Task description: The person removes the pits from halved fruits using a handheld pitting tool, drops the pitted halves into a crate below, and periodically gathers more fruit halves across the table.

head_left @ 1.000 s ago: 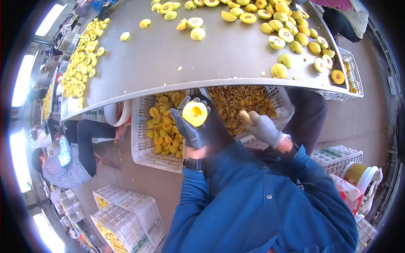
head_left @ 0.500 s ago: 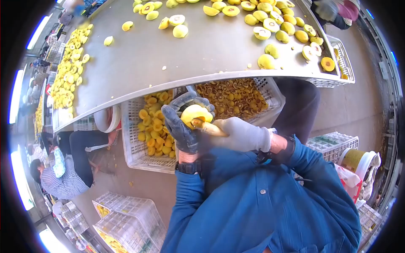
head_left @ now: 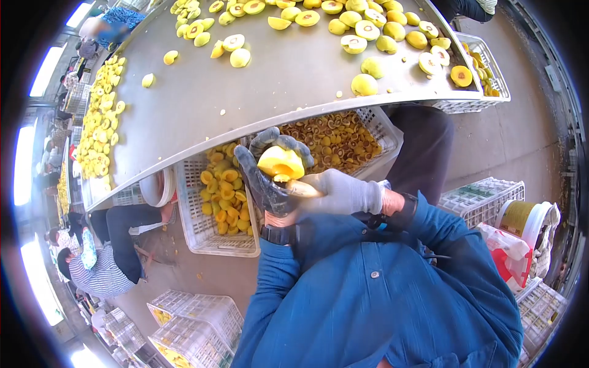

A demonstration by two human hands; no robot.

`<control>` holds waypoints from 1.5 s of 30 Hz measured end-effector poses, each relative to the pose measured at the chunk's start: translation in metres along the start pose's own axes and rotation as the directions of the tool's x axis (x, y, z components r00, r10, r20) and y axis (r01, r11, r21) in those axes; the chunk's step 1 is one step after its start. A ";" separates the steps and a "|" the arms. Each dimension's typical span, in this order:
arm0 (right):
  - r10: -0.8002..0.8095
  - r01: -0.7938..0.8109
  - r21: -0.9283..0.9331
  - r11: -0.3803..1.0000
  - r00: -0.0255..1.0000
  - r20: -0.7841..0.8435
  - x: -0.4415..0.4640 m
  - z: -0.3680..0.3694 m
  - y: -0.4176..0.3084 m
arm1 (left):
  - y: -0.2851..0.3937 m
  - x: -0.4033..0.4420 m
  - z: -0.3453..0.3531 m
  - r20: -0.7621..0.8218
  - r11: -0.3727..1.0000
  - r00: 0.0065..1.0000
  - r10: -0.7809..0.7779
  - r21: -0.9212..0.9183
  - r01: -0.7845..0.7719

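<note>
From where I sit, I watch through the head camera a bright yellow fruit half with a hollow centre (head_left: 279,161), lying in the palm of the left hand in a dark grey coated glove (head_left: 267,190). That grip is curled around the fruit, fingers over its far side, thumb along its left. My other grip, the right hand in a pale grey glove (head_left: 350,193), is clamped on a smooth, pale tan tool handle (head_left: 305,189).

The handle's long axis runs roughly crosswise, its inner end pointing left, just under the fruit. From the right grip, the fruit lies leftward and slightly farther from the body, its hollow opening toward the body and the handle's end. The left hand is nearer, in full contact with it. I cannot tell whether the tool's tip touches the flesh.

Beneath the hands I see a white plastic crate of yellow halves (head_left: 189,214) and a white plastic crate of brownish scraps (head_left: 388,132); beyond is the grey metal table (head_left: 184,104).
</note>
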State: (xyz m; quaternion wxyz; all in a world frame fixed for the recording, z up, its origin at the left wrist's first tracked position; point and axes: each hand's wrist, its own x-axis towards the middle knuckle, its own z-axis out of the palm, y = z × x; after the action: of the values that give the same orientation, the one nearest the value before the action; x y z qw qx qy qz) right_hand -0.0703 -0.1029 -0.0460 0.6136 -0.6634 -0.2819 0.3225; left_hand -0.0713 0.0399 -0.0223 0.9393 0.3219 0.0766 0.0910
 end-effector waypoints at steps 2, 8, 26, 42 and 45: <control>-0.076 0.058 -0.342 0.938 0.996 -0.041 0.002 -0.010 0.025 | -0.002 0.004 -0.024 -0.065 0.995 0.997 0.039 0.096 -0.033; 0.107 -0.335 -0.743 0.580 0.935 -0.338 -0.021 -0.054 0.094 | 0.034 0.001 -0.062 -0.108 0.966 0.973 0.206 0.183 -0.185; 0.351 -0.484 -0.488 0.727 0.872 -0.342 -0.032 -0.059 0.103 | 0.040 0.323 -0.089 0.197 -0.636 0.968 0.156 0.770 -0.054; -0.135 -0.149 -0.430 0.890 0.816 -0.562 -0.003 -0.067 -0.021 | 0.011 0.119 -0.001 0.472 0.390 0.882 0.009 0.810 -0.438; -0.138 -0.172 -0.460 0.871 0.813 -0.565 -0.005 -0.054 -0.047 | 0.000 0.075 0.027 0.260 0.652 0.965 0.036 0.726 -0.219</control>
State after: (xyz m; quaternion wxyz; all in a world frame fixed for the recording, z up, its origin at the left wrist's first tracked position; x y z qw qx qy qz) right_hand -0.0306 -0.1373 0.0031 0.4781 -0.8655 -0.1469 0.0275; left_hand 0.0068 0.0404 -0.0081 0.7169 0.6921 -0.0212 0.0811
